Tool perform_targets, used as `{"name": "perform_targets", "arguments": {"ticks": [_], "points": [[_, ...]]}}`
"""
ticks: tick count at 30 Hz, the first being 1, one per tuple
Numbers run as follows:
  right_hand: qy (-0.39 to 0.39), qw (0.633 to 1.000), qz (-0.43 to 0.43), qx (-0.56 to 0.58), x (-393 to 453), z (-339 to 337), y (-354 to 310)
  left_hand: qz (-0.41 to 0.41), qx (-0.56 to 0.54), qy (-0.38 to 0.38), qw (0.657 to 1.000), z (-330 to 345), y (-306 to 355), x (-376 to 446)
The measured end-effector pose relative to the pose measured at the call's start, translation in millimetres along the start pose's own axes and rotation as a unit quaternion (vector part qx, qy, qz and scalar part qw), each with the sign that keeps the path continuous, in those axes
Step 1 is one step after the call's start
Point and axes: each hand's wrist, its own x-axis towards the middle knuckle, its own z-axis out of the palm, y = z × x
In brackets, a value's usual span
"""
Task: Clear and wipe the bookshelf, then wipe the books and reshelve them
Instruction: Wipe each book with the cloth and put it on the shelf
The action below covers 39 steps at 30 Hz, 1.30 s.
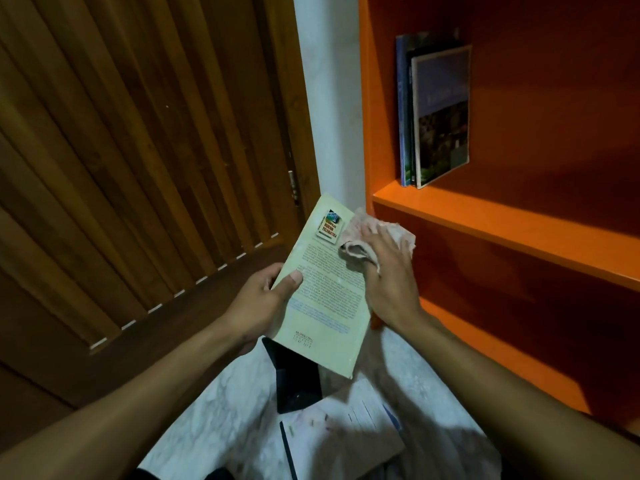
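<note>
1. The left hand (pixel 268 299) has the pale yellow book (pixel 325 285) by its left edge, thumb flat on the back cover and fingers curled underneath, a firm grip.
2. The book is held up in the air, back cover facing us, tilted with its top end away from the person, just in front of the lower left corner of the orange bookshelf (pixel 491 216).
3. The right hand (pixel 388 275) lies over the book's right edge, pressing a crumpled pinkish cloth (pixel 367 237) onto the cover, fingers bent round the cloth, so that grip is on the cloth.
4. The cloth sits beside the small picture printed near the top of the cover, bunched under and ahead of the fingers.
5. On the upper shelf board, a few books (pixel 436 112) stand upright near the left wall, the front one showing a landscape cover and leaning a little.
6. The shelf board below shows only shadowed orange from here.
7. Down on the pale marbled floor (pixel 221 410), under the raised book, lies a dark book (pixel 298 379), and beside it more books and papers (pixel 346 431) spread flat.
8. To the left stands a slatted wooden door (pixel 138 168), a strip of white wall (pixel 329 98) between it and the bookshelf.
</note>
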Motion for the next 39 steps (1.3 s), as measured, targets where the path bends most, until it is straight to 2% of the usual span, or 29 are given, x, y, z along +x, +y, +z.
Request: {"name": "perform_targets", "arguments": {"ticks": [5,11,14,16,18,21,23,25,29,31,33,39], "points": [[-0.094,0.989,-0.114,0.023,-36.0,10.1,-14.9,-0.006,-0.070,0.061,0.996,3.5,-1.6,13.3],[-0.196,0.952,-0.232,0.037,-76.8,12.4,-8.0,-0.024,-0.093,0.120,0.988,-10.7,-11.9,24.7],[-0.203,0.950,-0.231,0.058,-79.0,5.5,-17.7,-0.028,-0.059,0.124,0.990,-14.1,-12.7,22.8],[-0.196,0.954,-0.191,0.120,-70.8,-1.8,-25.9,-0.027,-0.038,0.109,0.993,-14.9,-12.1,19.9],[-0.154,0.964,-0.104,0.190,-55.3,-7.5,-30.7,-0.028,-0.019,0.090,0.995,-15.6,-11.4,15.8],[0.005,0.975,0.050,0.218,-20.5,-10.3,-26.1,-0.031,0.023,0.043,0.998,-14.1,-9.9,10.6],[0.102,0.973,0.079,0.193,0.3,-13.8,-25.9,-0.035,0.053,0.008,0.998,-8.9,-9.9,5.7],[0.131,0.978,0.062,0.152,13.8,-13.1,-25.8,-0.042,0.081,-0.015,0.996,-1.7,-12.5,1.9],[-0.001,0.998,0.048,0.047,7.3,14.1,-16.2,-0.054,0.078,-0.041,0.995,13.7,-18.8,-1.2],[-0.053,0.998,0.033,0.017,-5.1,27.3,-14.4,-0.060,0.064,-0.031,0.996,15.9,-19.8,-0.3],[-0.084,0.996,-0.007,0.023,-14.1,32.9,-17.6,-0.068,0.044,-0.018,0.997,14.3,-21.6,2.4],[-0.143,0.988,-0.055,0.025,-33.2,38.6,-20.8,-0.103,-0.026,0.051,0.993,7.9,-26.9,14.1]]}}
